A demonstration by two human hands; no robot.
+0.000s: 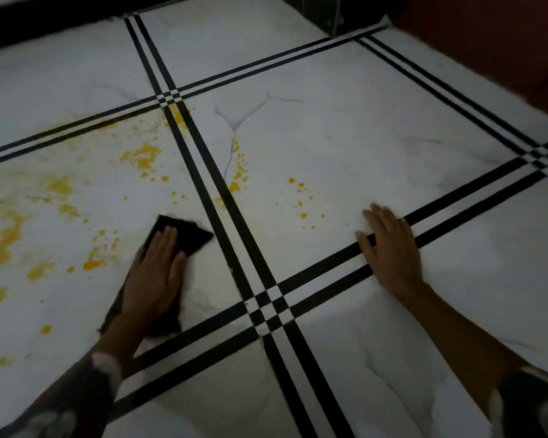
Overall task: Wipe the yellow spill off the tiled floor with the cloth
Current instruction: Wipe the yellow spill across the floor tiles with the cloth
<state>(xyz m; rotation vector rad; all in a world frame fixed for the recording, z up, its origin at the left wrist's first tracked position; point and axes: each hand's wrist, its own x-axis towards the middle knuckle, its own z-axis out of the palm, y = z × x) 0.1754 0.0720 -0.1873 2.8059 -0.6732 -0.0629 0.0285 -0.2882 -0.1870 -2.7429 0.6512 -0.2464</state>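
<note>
Yellow spill (144, 154) spreads from nine to two o'clock of the black cloth (189, 237), pressed flat under the open-fingered left grip (154, 273), right grip (389, 248) splayed on the tiled floor (377, 137); a saturated cloth may just smear it wider.

Cloth (189, 237) middle (under left hand (154, 279))

L hand (154, 273) flat on dark cloth (184, 237), yellow spill (140, 156) beside, R hand (389, 248) on floor (361, 128)
</note>
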